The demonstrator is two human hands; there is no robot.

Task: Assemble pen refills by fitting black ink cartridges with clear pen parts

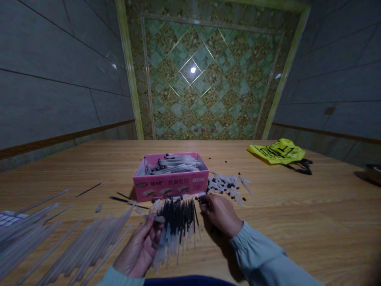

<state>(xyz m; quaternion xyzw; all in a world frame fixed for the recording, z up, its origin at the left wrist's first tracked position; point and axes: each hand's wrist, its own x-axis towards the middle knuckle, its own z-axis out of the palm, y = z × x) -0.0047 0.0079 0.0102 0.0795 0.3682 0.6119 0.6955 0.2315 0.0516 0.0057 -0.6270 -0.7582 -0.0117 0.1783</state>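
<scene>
Head view: the left hand (141, 246), lower left of centre, pinches a small greyish piece (160, 219) beside the black-and-pale sticks (178, 216) spread at lower centre. The right hand (222, 214), right of centre, curls down by small dark pieces (197, 198); whether it grips any, I cannot tell. Behind both, mid-frame, stands a pink box (171, 187) holding white sticks (178, 163).
</scene>
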